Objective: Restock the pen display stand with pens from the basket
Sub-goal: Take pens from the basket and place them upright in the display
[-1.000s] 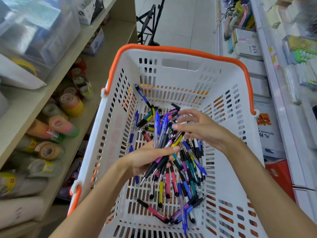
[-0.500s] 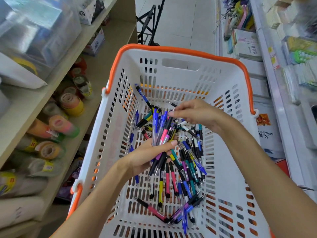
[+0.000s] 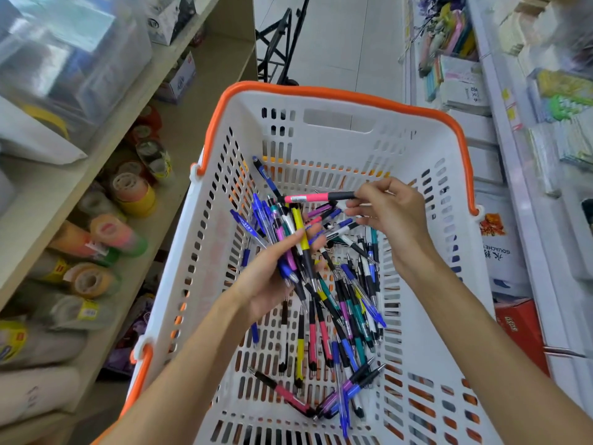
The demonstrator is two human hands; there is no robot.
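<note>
Inside basket (image 3: 417,162) walls, left hand (image 3: 272,277) gripping pens (image 3: 288,239), right hand (image 3: 391,213) pinching pink pen (image 3: 308,198)

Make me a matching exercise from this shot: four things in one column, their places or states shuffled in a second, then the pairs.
Things:
1. pink pen
2. bundle of pens
3. basket
4. tape rolls

States or places:
A. on the shelf to the left
B. gripped by the left hand
C. pinched by the right hand
D. white, orange rim

Pairs: 1-C, 2-B, 3-D, 4-A
</note>
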